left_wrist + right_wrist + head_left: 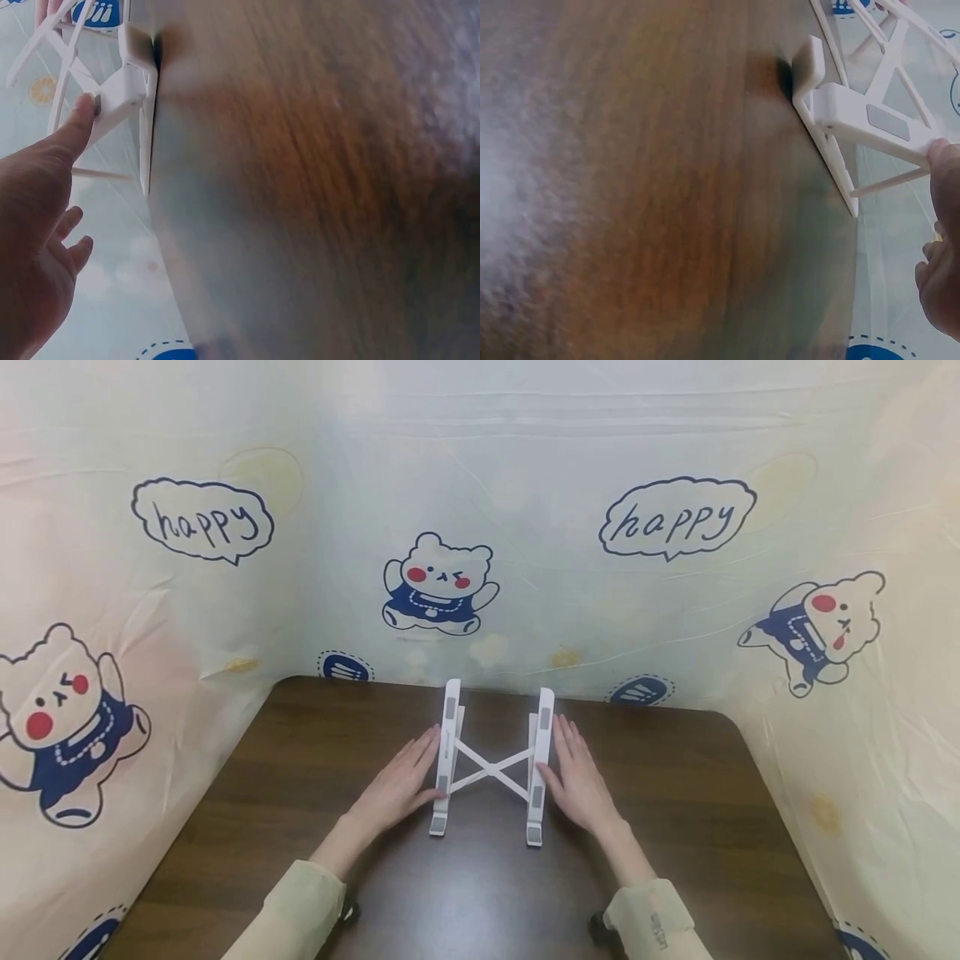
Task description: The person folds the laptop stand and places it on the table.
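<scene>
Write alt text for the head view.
Two hands, left hand and right hand, press flat against the outer sides of a white folding stand on a dark wooden table. A bear-print sheet surrounds it.

- Stand (pixel 491 764): white plastic folding laptop stand, centre of the head frame, slightly below middle.
- State: unfolded, two side rails spread apart, joined by thin crossed X struts.
- Pose: rails run roughly parallel toward the frame top, far ends raised, near ends hooked up as lips.
- Grey pads on each rail.
- Feet sit on dark wood.
</scene>
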Demonstrator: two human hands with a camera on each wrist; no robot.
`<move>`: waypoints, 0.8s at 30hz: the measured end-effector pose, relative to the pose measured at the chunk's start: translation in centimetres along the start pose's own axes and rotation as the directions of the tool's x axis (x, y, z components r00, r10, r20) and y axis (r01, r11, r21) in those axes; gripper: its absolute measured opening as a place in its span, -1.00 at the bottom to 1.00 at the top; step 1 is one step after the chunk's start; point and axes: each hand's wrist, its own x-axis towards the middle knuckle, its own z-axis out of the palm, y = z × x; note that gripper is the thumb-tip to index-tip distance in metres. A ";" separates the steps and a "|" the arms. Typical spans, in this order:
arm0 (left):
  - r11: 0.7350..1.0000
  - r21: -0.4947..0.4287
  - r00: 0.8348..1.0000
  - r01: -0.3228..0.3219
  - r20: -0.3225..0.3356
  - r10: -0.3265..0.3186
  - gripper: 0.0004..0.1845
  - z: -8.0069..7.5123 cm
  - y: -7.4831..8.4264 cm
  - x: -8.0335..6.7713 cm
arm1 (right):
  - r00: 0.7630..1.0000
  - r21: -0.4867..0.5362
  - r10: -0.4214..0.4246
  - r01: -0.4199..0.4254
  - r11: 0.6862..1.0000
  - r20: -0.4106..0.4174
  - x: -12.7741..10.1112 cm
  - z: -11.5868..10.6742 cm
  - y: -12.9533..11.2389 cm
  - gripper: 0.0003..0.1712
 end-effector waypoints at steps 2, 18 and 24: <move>1.000 0.006 1.000 0.004 0.001 -0.004 0.17 0.0 0.0 -0.1 | 1.000 0.011 -0.001 0.001 1.000 -0.015 -0.2 0.3 -0.2 -0.03; 0.999 -0.025 0.999 0.045 -0.023 -0.046 0.15 1.1 1.4 0.0 | 0.985 0.031 -0.057 0.063 0.998 -0.161 -0.7 2.2 -0.8 -0.14; 0.999 -0.015 0.998 0.049 -0.046 -0.050 0.15 1.6 1.7 0.0 | 0.969 0.072 -0.063 0.082 0.994 -0.240 -0.5 4.0 -0.3 -0.14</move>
